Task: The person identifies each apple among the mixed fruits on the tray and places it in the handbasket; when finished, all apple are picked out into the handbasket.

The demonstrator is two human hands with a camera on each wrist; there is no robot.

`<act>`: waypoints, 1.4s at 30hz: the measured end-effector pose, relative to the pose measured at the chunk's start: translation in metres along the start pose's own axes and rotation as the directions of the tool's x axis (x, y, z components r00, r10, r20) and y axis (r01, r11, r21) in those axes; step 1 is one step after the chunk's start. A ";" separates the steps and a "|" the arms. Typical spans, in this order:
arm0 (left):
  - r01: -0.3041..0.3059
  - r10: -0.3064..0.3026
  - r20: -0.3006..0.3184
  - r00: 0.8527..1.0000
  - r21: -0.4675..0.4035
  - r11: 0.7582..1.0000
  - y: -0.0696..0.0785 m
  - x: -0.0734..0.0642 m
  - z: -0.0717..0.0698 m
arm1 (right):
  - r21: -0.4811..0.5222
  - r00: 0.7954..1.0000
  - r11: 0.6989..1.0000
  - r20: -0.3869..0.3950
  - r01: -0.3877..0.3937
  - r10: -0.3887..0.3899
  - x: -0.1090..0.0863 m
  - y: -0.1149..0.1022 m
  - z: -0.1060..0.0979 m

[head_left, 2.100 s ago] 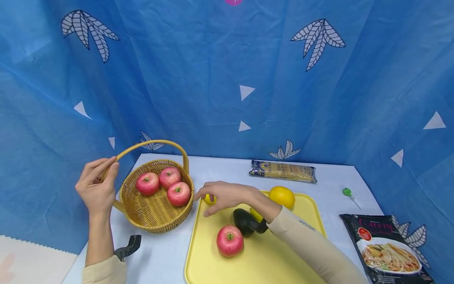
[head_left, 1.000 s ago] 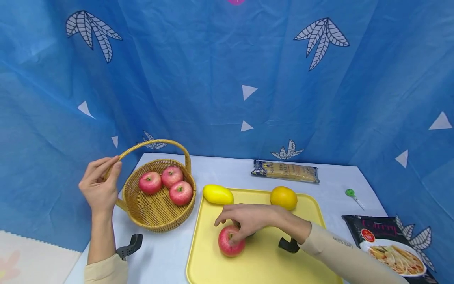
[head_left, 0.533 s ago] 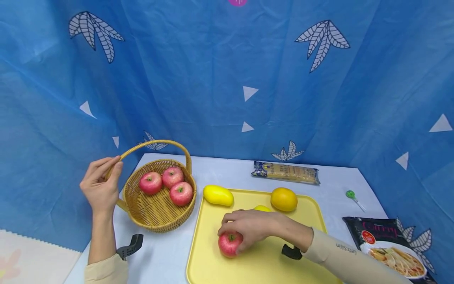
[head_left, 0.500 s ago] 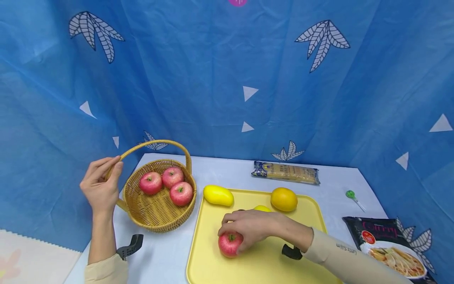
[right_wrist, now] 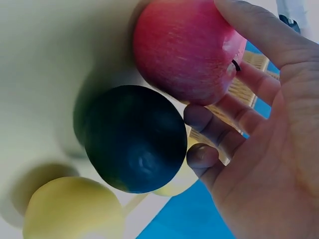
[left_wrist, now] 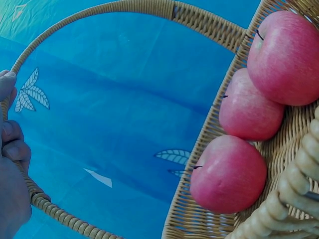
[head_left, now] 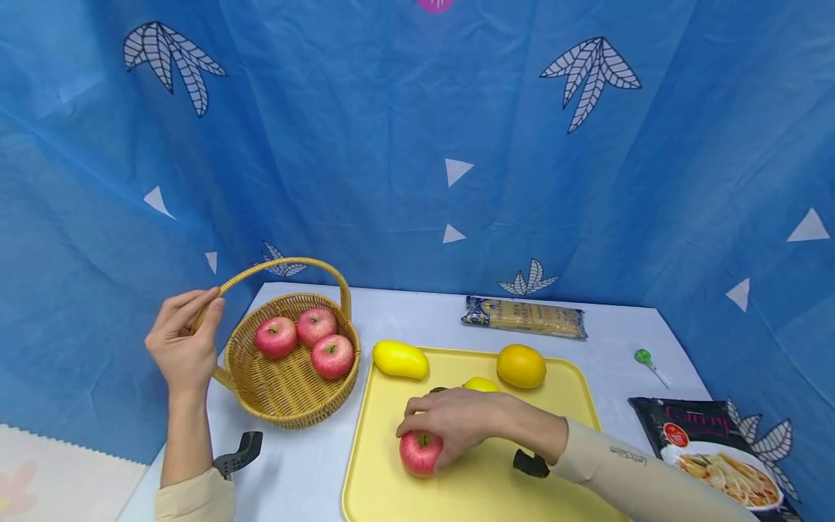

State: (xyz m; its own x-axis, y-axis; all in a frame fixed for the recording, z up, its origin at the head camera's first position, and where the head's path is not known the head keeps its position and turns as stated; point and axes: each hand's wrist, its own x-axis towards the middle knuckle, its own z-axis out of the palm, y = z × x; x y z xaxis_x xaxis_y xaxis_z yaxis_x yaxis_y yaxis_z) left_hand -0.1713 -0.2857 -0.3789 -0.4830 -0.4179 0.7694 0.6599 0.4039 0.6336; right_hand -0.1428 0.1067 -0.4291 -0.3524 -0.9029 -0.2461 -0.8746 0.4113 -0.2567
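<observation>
My left hand pinches the arched handle of a round wicker basket. Inside the basket lie three red apples, one of them the nearest apple. On the yellow tray, my right hand has its thumb and fingers around another red apple. In the right wrist view the fingers curve about this apple, and two fingertips sit close to a dark avocado-like fruit. The hand hides most of that dark fruit in the head view.
A yellow mango, a lemon and an orange fruit lie on the tray. Behind it is a noodle packet. A green lollipop and a black curry noodle bag lie to the right. A blue curtain hangs behind.
From beside the basket's right rim, my right hand has moved right and nearer over the tray, and its fingers have closed around the apple. The left hand stays on the handle.
</observation>
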 end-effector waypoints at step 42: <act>0.011 -0.011 0.006 1.000 0.006 1.000 -0.008 -0.001 -0.003 | -0.063 0.997 0.997 0.051 0.052 -0.049 0.020 -0.006 0.010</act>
State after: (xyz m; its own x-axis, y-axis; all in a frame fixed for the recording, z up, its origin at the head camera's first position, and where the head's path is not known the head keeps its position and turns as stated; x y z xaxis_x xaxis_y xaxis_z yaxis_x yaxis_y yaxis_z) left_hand -0.1747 -0.2908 -0.3847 -0.4936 -0.4174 0.7630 0.6509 0.4045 0.6424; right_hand -0.1412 0.0869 -0.4420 -0.2916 -0.9144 -0.2807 -0.9111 0.3548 -0.2096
